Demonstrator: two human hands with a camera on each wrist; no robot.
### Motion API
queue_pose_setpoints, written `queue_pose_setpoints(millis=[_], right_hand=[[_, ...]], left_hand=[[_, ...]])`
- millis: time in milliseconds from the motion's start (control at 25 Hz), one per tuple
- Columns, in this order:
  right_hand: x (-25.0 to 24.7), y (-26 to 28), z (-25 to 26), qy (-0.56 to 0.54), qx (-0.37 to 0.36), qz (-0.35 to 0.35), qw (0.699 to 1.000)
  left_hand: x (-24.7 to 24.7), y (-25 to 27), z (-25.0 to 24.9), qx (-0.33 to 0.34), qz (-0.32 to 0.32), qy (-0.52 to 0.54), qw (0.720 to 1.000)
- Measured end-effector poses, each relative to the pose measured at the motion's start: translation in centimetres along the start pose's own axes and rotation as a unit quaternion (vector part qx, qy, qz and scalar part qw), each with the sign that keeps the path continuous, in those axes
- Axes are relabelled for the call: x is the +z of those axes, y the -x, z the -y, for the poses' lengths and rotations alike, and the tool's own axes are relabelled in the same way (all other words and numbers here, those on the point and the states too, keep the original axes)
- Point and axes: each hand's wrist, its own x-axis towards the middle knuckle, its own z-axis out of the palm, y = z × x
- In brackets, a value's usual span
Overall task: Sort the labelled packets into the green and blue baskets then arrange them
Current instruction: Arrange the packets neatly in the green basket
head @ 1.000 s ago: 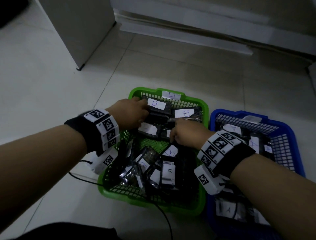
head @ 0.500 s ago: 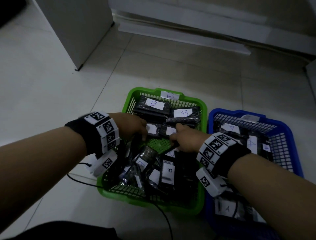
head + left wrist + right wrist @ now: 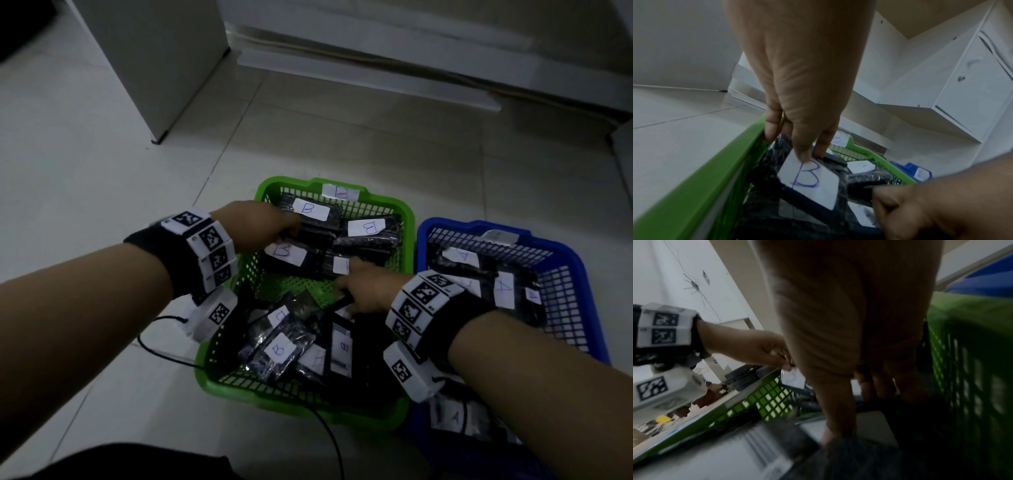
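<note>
B packet (image 3: 310,209), far-left of green basket (image 3: 294,181), flat, label up, long axis L-R: left hand (image 3: 260,228) pinches its left end. 4 B pkts in 2 far rows, heap nearer. Right hand (image 3: 368,291) mid-basket, fingers curled down, grip unclear. 2 baskets; blue basket (image 3: 455,226) on right w/ A pkts.

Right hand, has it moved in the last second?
Yes. The right hand has pulled back toward the person, away from the far rim of the green basket.

The left hand (image 3: 263,224) and right hand (image 3: 371,291) are bare; each wrist wears a black band (image 3: 157,260) with white coded tiles (image 3: 210,240), a white box (image 3: 214,313) and black cable (image 3: 168,318)
</note>
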Motion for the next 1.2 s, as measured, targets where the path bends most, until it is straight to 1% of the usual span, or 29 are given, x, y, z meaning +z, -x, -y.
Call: queue_pose_setpoints(millis=[80, 120, 200, 240, 320, 400, 440, 520, 560, 600, 640, 680, 720, 800, 840, 880, 920, 1000, 1080, 1160, 1200], right_hand=[[-0.1, 0.0, -0.4, -0.004, 0.002, -0.037, 0.999], [-0.4, 0.1, -0.6, -0.04, 0.008, -0.065, 0.997], [-1.1, 0.2, -1.3, -0.125, 0.028, -0.144, 0.981], [-1.4, 0.3, -1.6, -0.137, 0.046, -0.184, 0.972], [-1.8, 0.4, -1.8, -0.104, 0.087, -0.235, 0.963], [-1.4, 0.4, -1.7, -0.076, 0.108, -0.279, 0.951], [-1.2, 0.5, -1.5, -0.075, 0.107, -0.306, 0.943], [-0.9, 0.6, -1.3, -0.084, 0.082, -0.343, 0.932], [-0.9, 0.5, -1.2, -0.082, 0.054, -0.333, 0.938], [-1.0, 0.4, -1.3, -0.073, 0.024, -0.297, 0.952], [-1.1, 0.2, -1.4, -0.058, 0.002, -0.243, 0.968], [-1.2, 0.1, -1.6, -0.046, -0.011, -0.197, 0.979], [-1.3, 0.1, -1.7, -0.046, -0.017, -0.169, 0.984], [-1.8, 0.5, -1.7, -0.064, -0.02, -0.16, 0.985], [-1.9, 0.8, -1.5, -0.067, -0.026, -0.152, 0.986], [-2.0, 1.2, -1.2, -0.068, -0.036, -0.125, 0.989], [-1.8, 1.4, -0.8, -0.072, -0.052, -0.083, 0.993], [-0.9, 1.7, 0.1, -0.103, -0.081, 0.004, 0.991], [0.2, 1.7, 0.7, -0.146, -0.093, 0.04, 0.984], [0.3, 1.6, 0.7, -0.17, -0.086, 0.044, 0.981], [0.0, 1.7, 0.5, -0.176, -0.078, 0.045, 0.98]], left_hand=[[0.4, 0.0, -0.3, -0.001, -0.009, -0.012, 1.0], [0.6, 0.0, -0.4, -0.001, -0.016, -0.017, 1.0], [0.7, 0.1, -0.6, 0.0, -0.034, -0.047, 0.998], [0.7, 0.1, -0.7, 0.007, -0.051, -0.076, 0.996], [0.8, 0.1, -0.9, 0.03, -0.075, -0.12, 0.989], [1.0, 0.0, -1.0, 0.063, -0.053, -0.116, 0.99], [1.2, -0.1, -1.1, 0.075, -0.034, -0.104, 0.991], [1.6, 0.0, -1.2, 0.072, -0.002, -0.089, 0.993], [1.7, 0.0, -1.3, 0.069, 0.007, -0.08, 0.994], [1.7, 0.1, -1.2, 0.067, 0.012, -0.071, 0.995], [1.7, 0.2, -1.1, 0.067, 0.018, -0.065, 0.995], [1.6, 0.3, -0.9, 0.068, 0.023, -0.063, 0.995], [1.6, 0.4, -0.9, 0.075, 0.023, -0.061, 0.995], [1.6, 0.6, -1.4, 0.089, 0.022, -0.033, 0.995], [1.6, 0.9, -2.0, 0.087, 0.036, 0.006, 0.996], [1.8, 1.2, -2.7, 0.079, 0.062, 0.045, 0.994], [2.1, 1.4, -3.5, 0.071, 0.09, 0.073, 0.991], [2.9, 1.4, -4.4, 0.067, 0.125, 0.092, 0.986], [3.5, 1.2, -4.6, 0.069, 0.124, 0.096, 0.985], [3.0, 1.1, -4.1, 0.05, 0.109, 0.133, 0.984], [2.6, 1.1, -3.7, 0.038, 0.088, 0.167, 0.981]])
